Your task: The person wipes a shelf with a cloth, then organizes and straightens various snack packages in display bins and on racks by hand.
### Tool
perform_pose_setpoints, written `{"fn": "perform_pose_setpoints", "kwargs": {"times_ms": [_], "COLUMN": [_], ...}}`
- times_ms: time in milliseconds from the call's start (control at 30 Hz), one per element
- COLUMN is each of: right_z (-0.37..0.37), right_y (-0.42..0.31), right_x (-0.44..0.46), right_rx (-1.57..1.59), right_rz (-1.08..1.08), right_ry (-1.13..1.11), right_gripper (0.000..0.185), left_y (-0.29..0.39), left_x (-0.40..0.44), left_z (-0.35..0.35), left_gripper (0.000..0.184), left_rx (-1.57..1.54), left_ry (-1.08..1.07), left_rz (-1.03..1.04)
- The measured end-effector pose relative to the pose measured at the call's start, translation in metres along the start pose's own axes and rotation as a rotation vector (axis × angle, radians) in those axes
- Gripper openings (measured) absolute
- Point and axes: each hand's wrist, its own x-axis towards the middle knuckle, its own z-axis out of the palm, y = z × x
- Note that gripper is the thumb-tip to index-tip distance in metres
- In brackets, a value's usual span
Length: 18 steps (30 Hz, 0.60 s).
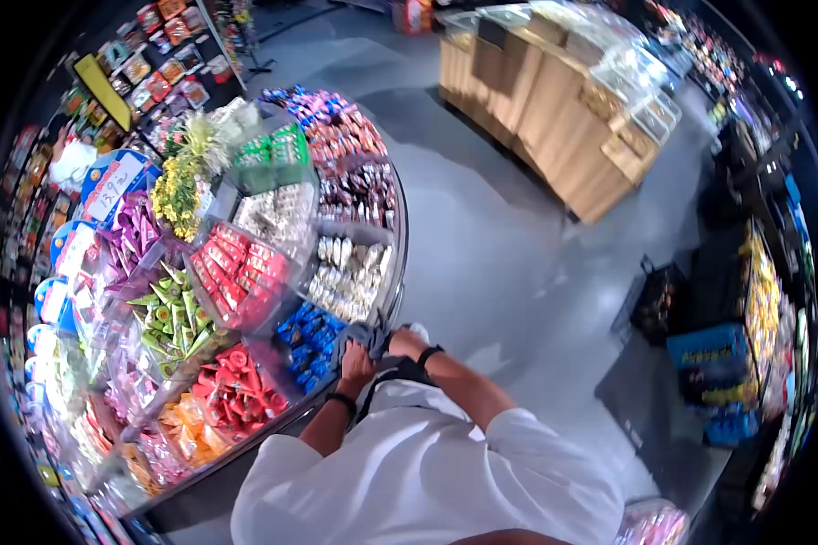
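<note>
My left hand [357, 363] is closed on a dark grey cloth [364, 336] at the edge of the round candy display, beside the blue-wrapped candies [311, 341]. To its right, my right hand [409, 343] is closed near the display's rim, close to the cloth; something pale shows at its fingertips, too small to make out. Dark bands circle both wrists. White-wrapped candies [347, 275] lie just beyond the cloth, and red-wrapped ones [239, 386] fill a compartment to the left.
A wooden counter [554, 113] with clear-topped bins stands ahead to the right. Yellow flowers [177, 200] and a price sign [116, 186] rise from the display. Shelves of packaged goods line the left. At right are a black basket [659, 302] and a blue box [711, 356].
</note>
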Motion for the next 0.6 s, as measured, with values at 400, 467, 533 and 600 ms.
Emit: {"fn": "perform_pose_setpoints", "kwargs": {"times_ms": [400, 467, 533, 600], "right_z": [-0.128, -0.143, -0.167, -0.174], "right_y": [0.036, 0.051, 0.05, 0.062], "right_x": [0.111, 0.119, 0.117, 0.125], "right_rx": [-0.174, -0.241, -0.277, -0.303], "right_rz": [-0.316, -0.308, -0.314, -0.442], "right_ry": [0.04, 0.144, 0.196, 0.215], "right_gripper": [0.033, 0.028, 0.024, 0.026], "left_y": [0.0, -0.039, -0.034, -0.051], "left_x": [0.109, 0.108, 0.149, 0.168], "left_z": [0.006, 0.086, 0.061, 0.086], "left_gripper": [0.061, 0.067, 0.057, 0.053], "left_rx": [0.007, -0.102, -0.048, -0.135], "left_ry": [-0.528, -0.339, -0.26, -0.211], "left_rz": [-0.421, -0.39, -0.322, -0.503]}}
